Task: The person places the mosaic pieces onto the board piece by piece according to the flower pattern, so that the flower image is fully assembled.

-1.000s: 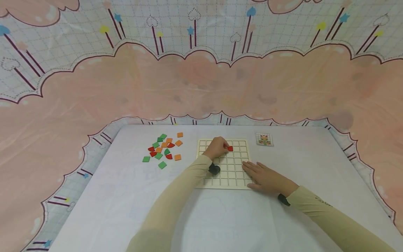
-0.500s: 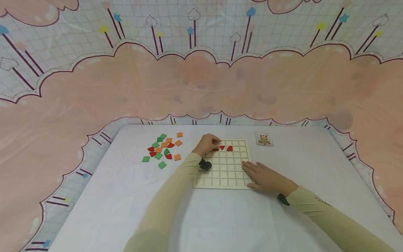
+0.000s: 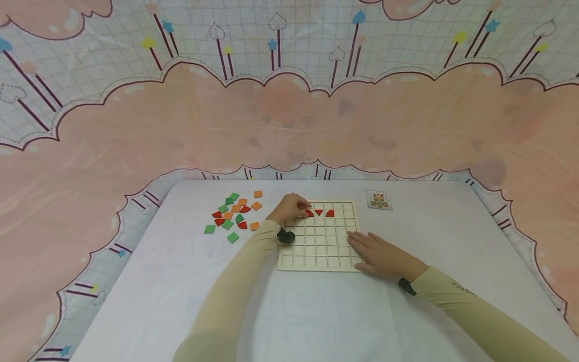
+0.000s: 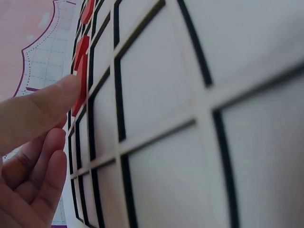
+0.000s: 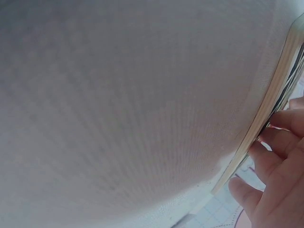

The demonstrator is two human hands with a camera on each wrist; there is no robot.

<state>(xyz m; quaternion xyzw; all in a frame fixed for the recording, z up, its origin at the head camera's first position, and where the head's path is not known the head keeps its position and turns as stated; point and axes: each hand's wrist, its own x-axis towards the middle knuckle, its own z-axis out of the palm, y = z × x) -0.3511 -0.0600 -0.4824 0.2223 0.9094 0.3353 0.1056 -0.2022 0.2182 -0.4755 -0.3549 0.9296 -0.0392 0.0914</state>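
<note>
My left hand [image 3: 288, 208] is over the upper left of a pale wooden grid board [image 3: 321, 246]. In the left wrist view, its straight thumb touches a red quarter-circle tile [image 4: 80, 90] lying in a grid cell; the other fingers bend loosely below. From the head, that red tile [image 3: 309, 213] shows beside the fingertips. A small red triangle [image 3: 318, 212] and another red quarter-circle tile [image 3: 330, 213] lie to its right in the same row. My right hand [image 3: 384, 256] rests flat, fingers spread, on the board's right edge.
Left of the board lies a loose scatter of green squares [image 3: 232, 237], orange squares [image 3: 258, 194] and red quarter-circle tiles [image 3: 242, 225]. A pattern card [image 3: 379, 200] with a flower picture lies behind and right of the board. The white tabletop [image 3: 316, 317] ends at a patterned curtain.
My left hand has moved left along the row, from the right red tile to the left one, uncovering the triangle. The board's left side has shifted slightly left. My right hand stays put.
</note>
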